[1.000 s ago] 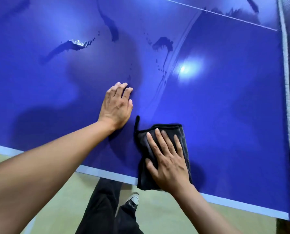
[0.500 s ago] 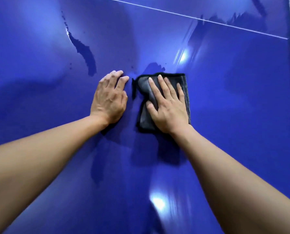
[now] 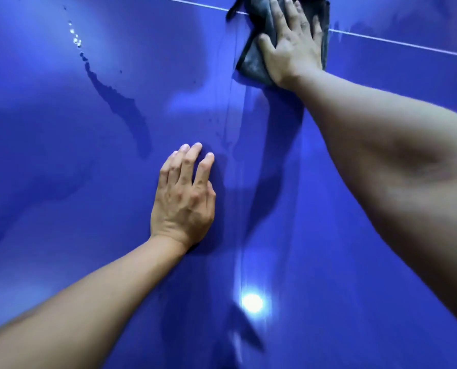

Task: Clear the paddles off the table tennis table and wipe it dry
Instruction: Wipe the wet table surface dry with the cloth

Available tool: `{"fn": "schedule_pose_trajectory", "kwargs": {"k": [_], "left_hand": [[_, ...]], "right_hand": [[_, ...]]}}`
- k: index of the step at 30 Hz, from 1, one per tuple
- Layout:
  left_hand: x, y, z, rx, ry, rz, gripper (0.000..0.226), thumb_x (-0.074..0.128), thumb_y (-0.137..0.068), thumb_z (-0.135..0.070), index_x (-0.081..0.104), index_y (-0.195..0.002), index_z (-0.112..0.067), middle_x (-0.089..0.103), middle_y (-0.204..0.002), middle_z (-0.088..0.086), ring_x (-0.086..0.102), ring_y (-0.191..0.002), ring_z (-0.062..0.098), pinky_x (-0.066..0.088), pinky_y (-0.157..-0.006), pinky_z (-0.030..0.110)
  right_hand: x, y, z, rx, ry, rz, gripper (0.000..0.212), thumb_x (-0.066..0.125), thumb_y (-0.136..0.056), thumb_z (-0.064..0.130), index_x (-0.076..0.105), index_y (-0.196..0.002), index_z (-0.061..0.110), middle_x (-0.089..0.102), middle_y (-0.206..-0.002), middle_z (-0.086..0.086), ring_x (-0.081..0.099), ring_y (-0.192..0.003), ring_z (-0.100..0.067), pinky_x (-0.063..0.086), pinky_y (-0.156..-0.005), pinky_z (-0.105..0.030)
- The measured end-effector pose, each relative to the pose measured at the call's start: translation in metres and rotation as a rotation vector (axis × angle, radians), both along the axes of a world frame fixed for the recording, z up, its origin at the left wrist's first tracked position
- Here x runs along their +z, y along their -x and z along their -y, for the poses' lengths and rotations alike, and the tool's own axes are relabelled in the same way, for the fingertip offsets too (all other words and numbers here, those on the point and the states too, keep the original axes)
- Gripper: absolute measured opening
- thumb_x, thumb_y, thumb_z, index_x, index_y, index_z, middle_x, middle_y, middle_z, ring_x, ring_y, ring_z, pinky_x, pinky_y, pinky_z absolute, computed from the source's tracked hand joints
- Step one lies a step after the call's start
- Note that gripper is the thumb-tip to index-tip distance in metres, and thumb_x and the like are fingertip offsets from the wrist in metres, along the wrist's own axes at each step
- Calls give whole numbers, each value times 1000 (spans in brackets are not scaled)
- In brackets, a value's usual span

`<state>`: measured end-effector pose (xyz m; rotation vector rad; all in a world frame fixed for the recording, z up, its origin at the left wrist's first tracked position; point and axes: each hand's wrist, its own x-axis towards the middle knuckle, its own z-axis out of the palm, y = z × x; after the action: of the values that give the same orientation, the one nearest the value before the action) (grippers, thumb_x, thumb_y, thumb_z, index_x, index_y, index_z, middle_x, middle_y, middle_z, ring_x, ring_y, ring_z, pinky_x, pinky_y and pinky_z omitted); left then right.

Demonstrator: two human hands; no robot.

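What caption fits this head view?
Right hand presses a dark grey folded cloth on the wet blue table; left hand rests flat.

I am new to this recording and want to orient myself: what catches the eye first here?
The right hand presses a dark cloth flat at the top, across the white line of the blue table. The left hand rests flat near the middle. Left of it, a dark streak of water runs over the surface.
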<state>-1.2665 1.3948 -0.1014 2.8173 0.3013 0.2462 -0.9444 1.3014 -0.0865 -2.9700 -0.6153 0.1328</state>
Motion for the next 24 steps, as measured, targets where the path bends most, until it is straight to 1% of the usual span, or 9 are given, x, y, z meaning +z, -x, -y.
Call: {"fn": "schedule_pose_trajectory", "kwargs": {"k": [4,8,13,16,18,20,21,24], "left_hand": [[0,0,1,-1,-10,11,46,42,-94,-15,53,-138,-7,46,-148,17,35,-142,35,27,-120,48],[-2,0,1,-6,-10,11,47,39,-93,-16,53,-137,-7,47,-147,17,38,-141,36,26,-120,47],[2,2,-2,-8,44,29,48,37,-87,-14,58,-129,-3,54,-140,19,48,-133,40,32,-115,47],[8,6,-8,-7,219,49,41,41,-84,-11,59,-120,-1,55,-138,17,52,-125,38,35,-111,43],[15,16,-16,-10,287,53,36,42,-83,-9,57,-116,-2,50,-143,15,54,-120,37,40,-104,45],[20,40,-24,22,269,49,36,41,-84,-7,55,-118,-5,47,-145,11,55,-116,37,44,-96,47],[21,54,-28,27,240,43,37,41,-85,-6,55,-119,-6,48,-144,10,55,-115,37,44,-95,47],[21,120,-33,-11,131,28,39,38,-84,-9,57,-119,-5,54,-137,14,56,-111,40,41,-100,47]], "right_hand": [[-1,-2,-4,-27,-12,-8,69,24,-99,52,14,-163,29,9,-171,1,5,-157,-15,-1,-127,-46],[-4,27,-8,-95,-32,-25,70,23,-100,47,6,-164,24,4,-171,-2,3,-157,-18,-3,-126,-50],[-7,118,-7,-16,-21,15,69,23,-100,45,7,-163,23,6,-171,-2,5,-157,-17,-1,-126,-51],[-8,183,1,15,-24,28,70,24,-99,46,11,-163,22,10,-171,-4,7,-157,-19,1,-126,-51],[-10,226,6,44,-38,45,72,26,-98,47,12,-163,21,11,-171,-5,8,-157,-19,1,-126,-51],[-10,268,12,59,-48,20,70,27,-99,46,11,-163,23,10,-171,-3,7,-157,-18,0,-126,-50],[-10,285,14,56,-52,16,70,27,-99,46,11,-163,24,10,-171,-2,7,-157,-17,0,-126,-50],[-11,353,24,73,-70,12,70,29,-99,46,12,-163,25,11,-171,-1,7,-157,-16,0,-126,-49]]}}
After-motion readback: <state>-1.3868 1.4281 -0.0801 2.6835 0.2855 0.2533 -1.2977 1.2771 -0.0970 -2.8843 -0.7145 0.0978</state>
